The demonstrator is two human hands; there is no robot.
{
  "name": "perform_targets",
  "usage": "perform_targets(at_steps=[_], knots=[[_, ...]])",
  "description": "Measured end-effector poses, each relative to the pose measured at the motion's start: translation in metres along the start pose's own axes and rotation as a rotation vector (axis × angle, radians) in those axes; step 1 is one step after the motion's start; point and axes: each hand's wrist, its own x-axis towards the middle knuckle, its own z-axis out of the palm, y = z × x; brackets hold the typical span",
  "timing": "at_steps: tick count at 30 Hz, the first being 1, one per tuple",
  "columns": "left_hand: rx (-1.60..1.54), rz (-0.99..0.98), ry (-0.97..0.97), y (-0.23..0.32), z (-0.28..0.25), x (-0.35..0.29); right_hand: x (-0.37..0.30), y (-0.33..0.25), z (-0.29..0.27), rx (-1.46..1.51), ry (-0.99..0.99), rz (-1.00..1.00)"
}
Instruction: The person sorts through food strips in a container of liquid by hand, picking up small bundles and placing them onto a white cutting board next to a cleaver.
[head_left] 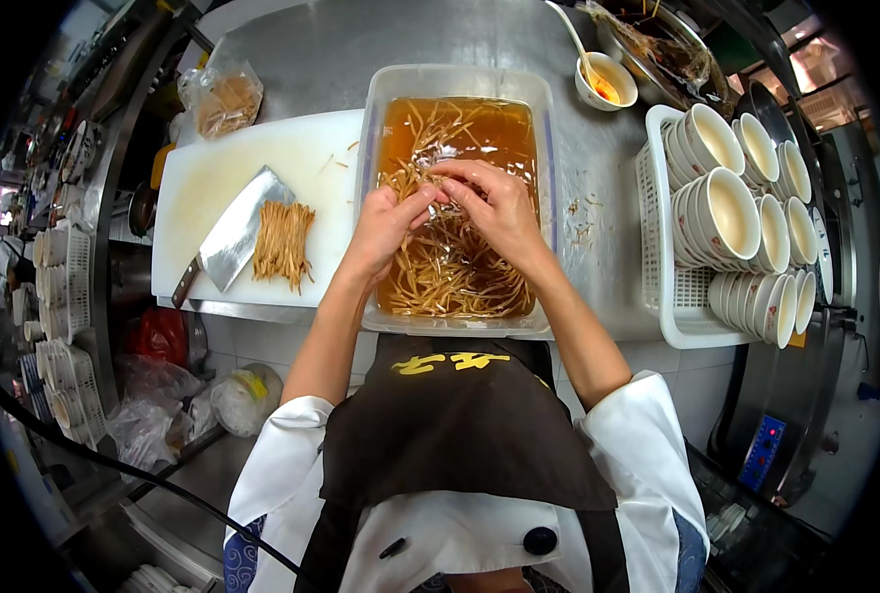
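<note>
Both my hands meet over a clear plastic tub (370, 119) of amber liquid with pale brown strips (455, 282) soaking in it. My left hand (396, 222) is closed, thumb and fingers pinching some of the strips. Close beside it, my right hand (494, 203) curls its fingers over the same bunch, the fingertips pressed together. To the left, a white cutting board (208, 168) carries a cleaver (247, 232) lying flat with its dark handle toward me. A neat bundle of similar strips (284, 242) rests against the blade.
Right of the tub stands a white plastic basket (669, 296) with stacked bowls (732, 212). Behind are a small bowl (608, 84) with a white spoon (573, 35) and a large metal basin (648, 54). A plastic bag of brown food (227, 102) sits at the board's far edge.
</note>
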Motion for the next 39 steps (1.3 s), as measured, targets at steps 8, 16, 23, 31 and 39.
perform_targets(at_steps=[8,16,23,31,39], knots=[[0.071,0.115,0.001,-0.006,0.000,-0.001,-0.003,0.000,-0.004,-0.367,-0.020,-0.249],[0.183,0.200,0.086,-0.008,0.006,-0.002,-0.010,0.017,0.025,0.219,0.254,0.384],[-0.059,0.076,0.102,-0.014,0.002,0.000,-0.019,0.021,-0.012,1.122,0.537,0.555],[-0.082,0.045,0.116,-0.017,0.006,0.002,-0.027,0.030,-0.047,2.079,0.804,0.448],[-0.146,0.056,0.134,-0.018,0.013,0.003,-0.023,0.019,-0.053,2.119,0.903,0.470]])
